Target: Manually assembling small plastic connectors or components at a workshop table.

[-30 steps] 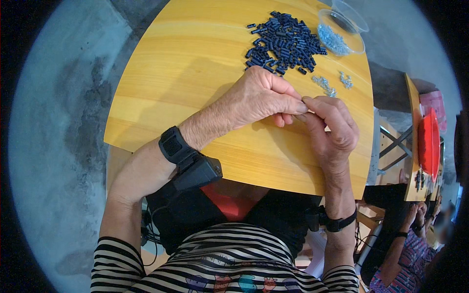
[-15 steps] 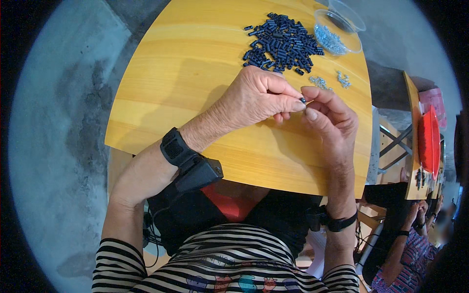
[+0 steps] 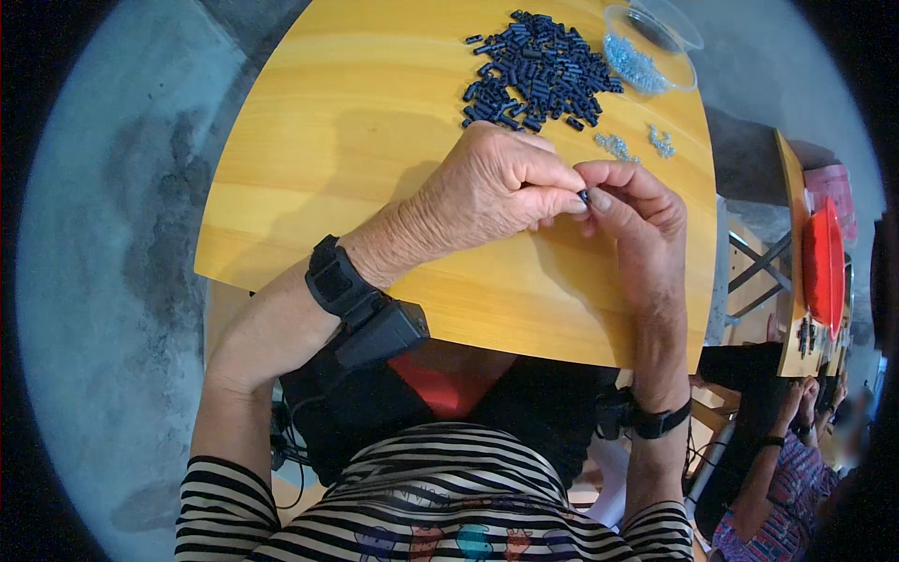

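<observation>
My left hand (image 3: 520,183) pinches a small black cylindrical part (image 3: 584,197) between thumb and fingertips; only its end shows. Closed against that end are the thumb and fingers of my right hand (image 3: 641,211); whatever tiny thing they hold is hidden. Both hands meet above the right part of the yellow wooden table (image 3: 309,178). Beyond them lies a heap of black cylindrical parts (image 3: 543,70). Two little clusters of small silvery pieces, a nearer one (image 3: 613,146) and one to its right (image 3: 661,141), rest beside the heap.
A clear round plastic tub (image 3: 688,75) with many silvery pieces (image 3: 632,64) stands at the far right edge. Farther right, another table (image 3: 796,272) bears a red basin (image 3: 822,267). Another person (image 3: 782,487) sits there, hands together.
My right thumb and fingers have closed in on the end of the black part, covering the thin golden glint seen before. The view has shifted slightly.
</observation>
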### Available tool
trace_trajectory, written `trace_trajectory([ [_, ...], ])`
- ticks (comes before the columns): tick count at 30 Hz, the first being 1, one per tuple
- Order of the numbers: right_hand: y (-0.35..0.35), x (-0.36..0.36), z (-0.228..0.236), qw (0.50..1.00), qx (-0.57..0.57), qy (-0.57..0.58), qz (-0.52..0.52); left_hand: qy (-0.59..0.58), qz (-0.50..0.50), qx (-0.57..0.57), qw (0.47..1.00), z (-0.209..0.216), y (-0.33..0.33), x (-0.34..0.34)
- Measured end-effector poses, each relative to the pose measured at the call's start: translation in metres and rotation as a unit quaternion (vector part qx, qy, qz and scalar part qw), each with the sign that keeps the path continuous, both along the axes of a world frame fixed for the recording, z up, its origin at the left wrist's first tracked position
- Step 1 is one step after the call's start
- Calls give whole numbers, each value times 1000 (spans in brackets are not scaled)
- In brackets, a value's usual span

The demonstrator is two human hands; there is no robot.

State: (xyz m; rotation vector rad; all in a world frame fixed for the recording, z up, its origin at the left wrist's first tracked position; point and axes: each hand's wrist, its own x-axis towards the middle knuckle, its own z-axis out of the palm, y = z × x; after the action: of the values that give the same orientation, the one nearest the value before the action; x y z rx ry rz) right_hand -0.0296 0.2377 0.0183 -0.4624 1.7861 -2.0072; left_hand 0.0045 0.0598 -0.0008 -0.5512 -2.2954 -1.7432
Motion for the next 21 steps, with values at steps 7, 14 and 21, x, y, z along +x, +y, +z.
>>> trace_trajectory([
  [7,0,-2,-1,999,-28,-30,-9,70,4,-23,997,0,0,-2],
  [14,-3,-5,-6,1000,-28,-6,-2,73,8,-57,996,-3,-2,-3],
  [21,11,-18,0,991,-16,93,-96,18,60,82,995,-2,-2,-5],
])
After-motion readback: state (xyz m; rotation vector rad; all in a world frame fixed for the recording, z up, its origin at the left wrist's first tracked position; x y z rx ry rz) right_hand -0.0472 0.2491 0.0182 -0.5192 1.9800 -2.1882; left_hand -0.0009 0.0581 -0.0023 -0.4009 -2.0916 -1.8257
